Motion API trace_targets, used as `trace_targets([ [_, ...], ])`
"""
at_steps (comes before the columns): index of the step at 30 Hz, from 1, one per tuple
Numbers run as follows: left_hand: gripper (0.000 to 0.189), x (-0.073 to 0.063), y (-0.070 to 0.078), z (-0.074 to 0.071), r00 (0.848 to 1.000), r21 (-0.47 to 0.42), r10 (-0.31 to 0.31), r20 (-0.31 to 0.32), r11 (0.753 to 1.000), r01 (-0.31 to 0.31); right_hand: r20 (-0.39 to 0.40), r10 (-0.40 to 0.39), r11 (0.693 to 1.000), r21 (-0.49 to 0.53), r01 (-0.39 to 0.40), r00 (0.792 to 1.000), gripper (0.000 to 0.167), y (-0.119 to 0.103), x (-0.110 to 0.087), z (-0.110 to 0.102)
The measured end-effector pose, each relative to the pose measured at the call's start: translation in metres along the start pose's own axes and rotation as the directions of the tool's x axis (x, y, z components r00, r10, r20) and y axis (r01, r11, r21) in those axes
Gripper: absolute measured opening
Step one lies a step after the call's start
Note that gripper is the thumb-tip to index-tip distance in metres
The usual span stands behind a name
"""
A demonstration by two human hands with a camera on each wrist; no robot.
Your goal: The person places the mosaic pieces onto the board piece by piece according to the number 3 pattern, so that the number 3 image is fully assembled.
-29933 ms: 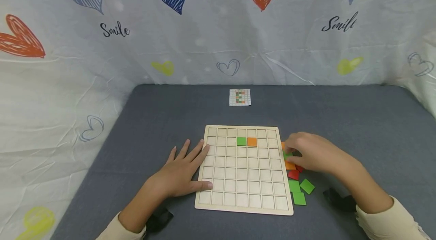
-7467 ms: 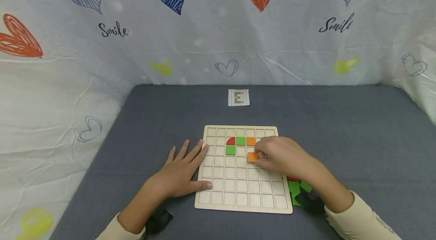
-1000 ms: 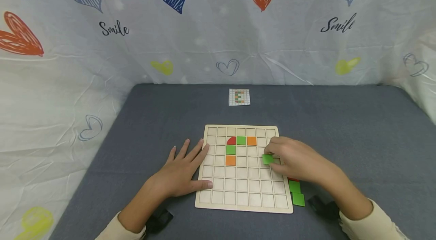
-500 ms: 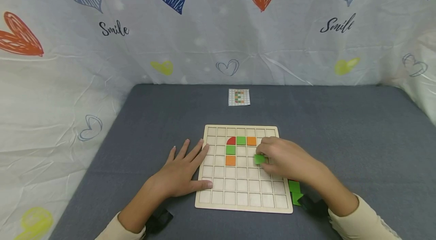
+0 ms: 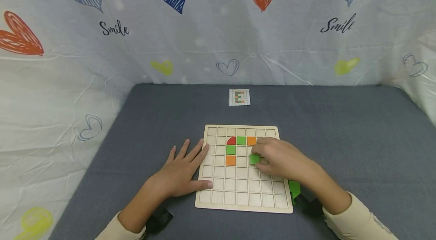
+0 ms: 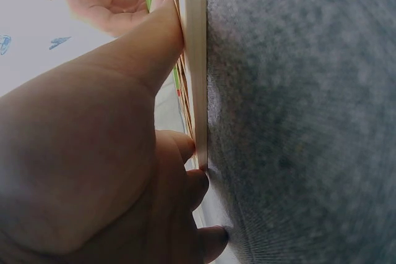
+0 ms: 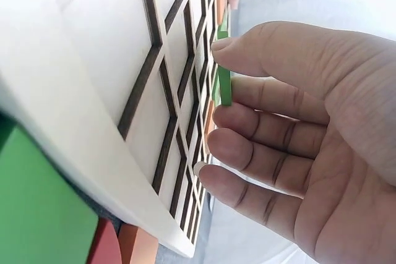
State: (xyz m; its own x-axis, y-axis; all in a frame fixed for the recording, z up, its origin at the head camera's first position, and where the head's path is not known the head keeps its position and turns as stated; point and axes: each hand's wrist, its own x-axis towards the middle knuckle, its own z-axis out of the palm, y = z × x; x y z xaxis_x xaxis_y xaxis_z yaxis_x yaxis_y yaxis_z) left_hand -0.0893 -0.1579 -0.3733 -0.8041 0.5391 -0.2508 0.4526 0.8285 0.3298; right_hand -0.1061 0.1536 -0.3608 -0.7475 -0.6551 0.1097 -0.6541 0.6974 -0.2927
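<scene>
A pale wooden grid board (image 5: 242, 206) lies on the dark table. Set in its squares are a red quarter-round tile (image 5: 231, 141), a green tile (image 5: 241, 140) and an orange tile (image 5: 251, 141) in one row. Below the red one come another green tile (image 5: 231, 150) and another orange tile (image 5: 230, 160). My right hand (image 5: 281, 158) pinches a green square tile (image 5: 254, 159) between thumb and fingers, over the board's middle right. My left hand (image 5: 180, 173) rests spread at the board's left edge, its thumb on the frame, as the left wrist view also shows.
Loose green tiles (image 5: 294, 189) lie against the board's right edge, partly behind my right arm. In the right wrist view a red piece (image 7: 106, 244) and an orange piece (image 7: 137, 245) sit there too. A small printed pattern card (image 5: 239, 97) lies at the back.
Over the last second my right hand has carried the green tile leftward across the board. Since the earliest frame, red, green and orange tiles have joined the grid. My left hand has stayed put.
</scene>
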Motion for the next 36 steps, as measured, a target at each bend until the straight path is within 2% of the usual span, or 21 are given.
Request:
trace_targets([
  [15, 0.101, 0.0, 0.001, 0.002, 1.0, 0.013, -0.015, 0.005, 1.0, 0.015, 0.026, -0.004, 1.0, 0.01, 0.004, 1.0, 0.016, -0.005, 0.009, 0.005],
  [36, 0.099, 0.0, 0.0, 0.002, 1.0, 0.014, -0.012, -0.001, 1.0, 0.012, 0.061, 0.015, 0.999, 0.046, -0.018, 0.998, 0.012, -0.013, 0.02, 0.008],
])
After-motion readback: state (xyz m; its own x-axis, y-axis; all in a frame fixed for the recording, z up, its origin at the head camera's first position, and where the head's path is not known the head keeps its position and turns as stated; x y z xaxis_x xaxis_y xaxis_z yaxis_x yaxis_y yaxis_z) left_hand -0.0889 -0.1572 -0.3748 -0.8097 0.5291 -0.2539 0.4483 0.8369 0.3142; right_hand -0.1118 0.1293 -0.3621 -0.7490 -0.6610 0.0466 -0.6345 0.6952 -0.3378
